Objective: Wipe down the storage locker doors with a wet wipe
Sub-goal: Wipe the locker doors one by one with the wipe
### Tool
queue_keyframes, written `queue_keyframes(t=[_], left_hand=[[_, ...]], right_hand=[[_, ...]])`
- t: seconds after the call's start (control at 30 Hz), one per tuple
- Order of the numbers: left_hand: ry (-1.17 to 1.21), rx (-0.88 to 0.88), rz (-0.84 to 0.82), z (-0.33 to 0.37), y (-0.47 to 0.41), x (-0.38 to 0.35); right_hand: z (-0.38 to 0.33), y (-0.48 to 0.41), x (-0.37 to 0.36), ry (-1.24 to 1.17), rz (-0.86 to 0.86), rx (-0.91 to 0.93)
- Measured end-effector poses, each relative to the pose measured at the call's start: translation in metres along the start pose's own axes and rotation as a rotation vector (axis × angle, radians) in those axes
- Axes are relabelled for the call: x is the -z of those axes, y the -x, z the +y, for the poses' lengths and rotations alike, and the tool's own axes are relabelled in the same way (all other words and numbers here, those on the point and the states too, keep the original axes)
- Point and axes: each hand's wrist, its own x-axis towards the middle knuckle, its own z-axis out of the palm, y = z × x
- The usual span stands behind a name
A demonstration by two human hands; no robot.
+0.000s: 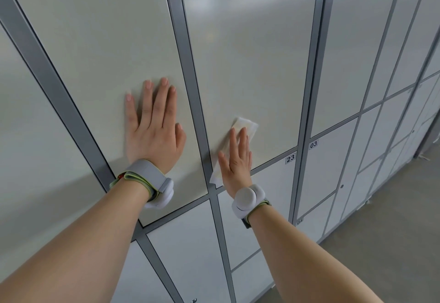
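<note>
A wall of pale grey locker doors with darker grey frames fills the view. My right hand (235, 159) lies flat with straight fingers, pressing a white wet wipe (245, 127) against the lower part of the door numbered 22 (247, 47). The wipe sticks out above my fingertips and below my palm at the left. My left hand (153, 127) rests flat, fingers spread, on the neighbouring door (107, 40) to the left and holds nothing. Both wrists carry grey bands with white pods.
Below door 22 is door 23 (273, 183). To the right stand doors 02 (357, 52) and 03 (323, 171), with more lockers running off to the far right. A grey floor (392, 243) shows at the lower right.
</note>
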Motion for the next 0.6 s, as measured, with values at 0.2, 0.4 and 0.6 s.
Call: queue_keyframes(t=[0.2, 0.4, 0.6], left_hand=[[-0.002, 0.016, -0.002, 0.002, -0.002, 0.001], [0.016, 0.018, -0.007, 0.001, -0.002, 0.002], [0.064, 0.037, 0.011, 0.003, -0.003, 0.004]], right_hand=[[0.028, 0.001, 0.013, 0.022, -0.056, -0.181], [-0.007, -0.018, 0.023, 0.018, -0.034, 0.036], [0.018, -0.014, 0.023, 0.034, -0.066, -0.059]])
